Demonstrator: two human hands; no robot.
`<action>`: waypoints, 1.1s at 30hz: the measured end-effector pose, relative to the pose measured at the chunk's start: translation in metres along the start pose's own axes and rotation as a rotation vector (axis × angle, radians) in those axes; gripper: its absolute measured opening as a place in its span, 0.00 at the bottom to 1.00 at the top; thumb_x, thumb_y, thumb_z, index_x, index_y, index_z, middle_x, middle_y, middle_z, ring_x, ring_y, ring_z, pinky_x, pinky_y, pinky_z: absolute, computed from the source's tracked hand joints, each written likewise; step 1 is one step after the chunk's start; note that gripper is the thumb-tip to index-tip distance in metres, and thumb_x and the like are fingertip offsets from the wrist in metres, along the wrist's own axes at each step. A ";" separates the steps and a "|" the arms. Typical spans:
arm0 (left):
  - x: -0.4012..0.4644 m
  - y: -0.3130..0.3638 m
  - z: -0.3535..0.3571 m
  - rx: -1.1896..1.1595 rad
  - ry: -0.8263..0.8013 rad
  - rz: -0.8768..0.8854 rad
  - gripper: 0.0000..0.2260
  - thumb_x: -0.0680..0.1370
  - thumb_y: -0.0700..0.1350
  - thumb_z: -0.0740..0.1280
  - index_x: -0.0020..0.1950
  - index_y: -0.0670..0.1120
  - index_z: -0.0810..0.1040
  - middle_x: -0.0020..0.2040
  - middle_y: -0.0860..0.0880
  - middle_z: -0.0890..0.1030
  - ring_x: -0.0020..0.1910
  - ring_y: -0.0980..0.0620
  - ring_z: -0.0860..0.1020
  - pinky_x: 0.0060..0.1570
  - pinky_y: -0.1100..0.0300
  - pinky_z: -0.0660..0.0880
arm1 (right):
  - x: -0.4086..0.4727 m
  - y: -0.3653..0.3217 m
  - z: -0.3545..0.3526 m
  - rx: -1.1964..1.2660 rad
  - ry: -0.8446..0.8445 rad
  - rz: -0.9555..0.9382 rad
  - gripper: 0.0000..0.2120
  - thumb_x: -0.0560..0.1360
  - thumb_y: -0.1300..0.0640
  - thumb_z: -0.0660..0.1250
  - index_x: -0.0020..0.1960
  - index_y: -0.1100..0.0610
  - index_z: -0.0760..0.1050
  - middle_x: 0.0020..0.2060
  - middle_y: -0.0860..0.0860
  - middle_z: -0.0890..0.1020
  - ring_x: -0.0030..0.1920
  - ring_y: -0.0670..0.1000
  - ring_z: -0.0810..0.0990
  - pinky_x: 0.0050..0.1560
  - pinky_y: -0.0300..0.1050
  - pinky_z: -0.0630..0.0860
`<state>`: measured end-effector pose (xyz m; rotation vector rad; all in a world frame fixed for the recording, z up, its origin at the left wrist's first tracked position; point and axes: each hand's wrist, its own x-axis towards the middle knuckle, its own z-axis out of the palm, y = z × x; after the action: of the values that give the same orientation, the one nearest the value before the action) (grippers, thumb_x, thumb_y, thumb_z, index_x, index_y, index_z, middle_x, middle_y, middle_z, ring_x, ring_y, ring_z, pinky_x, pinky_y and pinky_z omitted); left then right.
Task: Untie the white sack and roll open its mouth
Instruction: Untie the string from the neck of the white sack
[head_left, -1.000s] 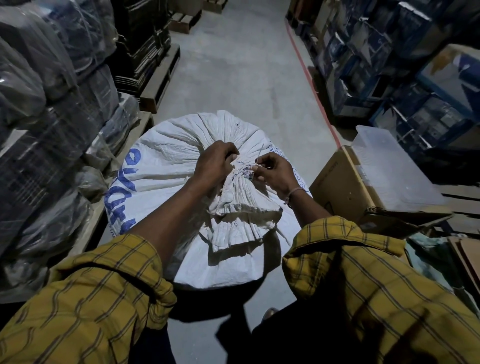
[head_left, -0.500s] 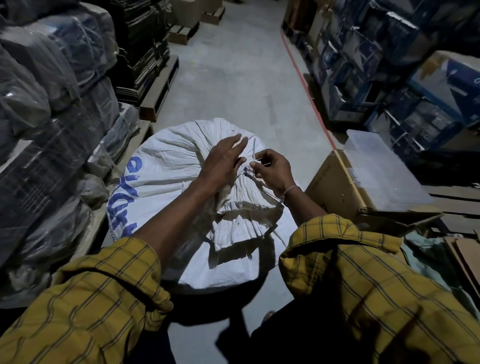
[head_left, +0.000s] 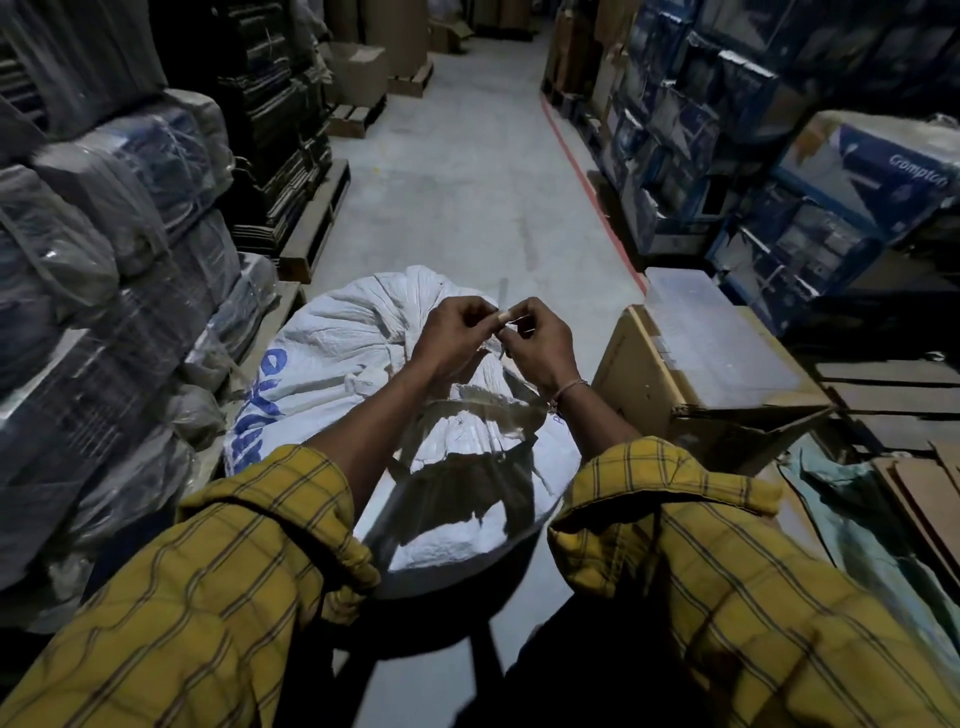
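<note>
A full white woven sack (head_left: 343, 353) with blue lettering stands on the floor in front of me, its gathered neck (head_left: 478, 421) bunched towards me. My left hand (head_left: 454, 332) and my right hand (head_left: 537, 340) meet just above the neck, fingertips pinched together on a thin white tie string (head_left: 503, 312), one end of which sticks up between them. The knot itself is hidden behind my fingers. Yellow checked sleeves cover both forearms at the bottom of the view.
A cardboard box (head_left: 654, 374) with a clear plastic lid stands right of the sack. Plastic-wrapped bundles (head_left: 104, 270) are stacked on pallets at the left, blue cartons (head_left: 831, 208) at the right. A concrete aisle (head_left: 467, 171) runs ahead.
Both hands have lifted off the neck of the sack and now pinch the string above it. The view has tilted up, showing more of the aisle.
</note>
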<state>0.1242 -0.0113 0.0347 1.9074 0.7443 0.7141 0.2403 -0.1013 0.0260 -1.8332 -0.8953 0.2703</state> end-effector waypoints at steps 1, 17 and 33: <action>0.001 0.006 0.001 0.002 -0.002 -0.001 0.11 0.79 0.51 0.74 0.50 0.42 0.87 0.44 0.46 0.89 0.46 0.48 0.88 0.54 0.47 0.84 | -0.001 -0.001 -0.005 -0.001 0.001 -0.004 0.10 0.75 0.57 0.75 0.50 0.62 0.79 0.44 0.62 0.84 0.40 0.55 0.77 0.49 0.55 0.79; 0.044 0.068 0.047 -0.110 0.091 -0.064 0.12 0.81 0.44 0.71 0.41 0.39 0.85 0.34 0.41 0.85 0.31 0.47 0.83 0.47 0.44 0.87 | -0.016 0.011 -0.064 0.213 -0.110 0.090 0.08 0.79 0.65 0.69 0.54 0.71 0.79 0.49 0.71 0.83 0.45 0.63 0.84 0.50 0.57 0.81; 0.081 0.130 0.078 -0.565 -0.039 -0.165 0.03 0.81 0.32 0.68 0.50 0.38 0.81 0.41 0.41 0.85 0.35 0.48 0.87 0.44 0.53 0.86 | 0.027 -0.014 -0.130 0.207 0.057 -0.008 0.08 0.78 0.62 0.73 0.53 0.66 0.84 0.45 0.63 0.87 0.41 0.53 0.84 0.45 0.45 0.80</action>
<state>0.2600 -0.0433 0.1355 1.3279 0.5886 0.6929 0.3251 -0.1715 0.1011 -1.6374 -0.8045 0.2936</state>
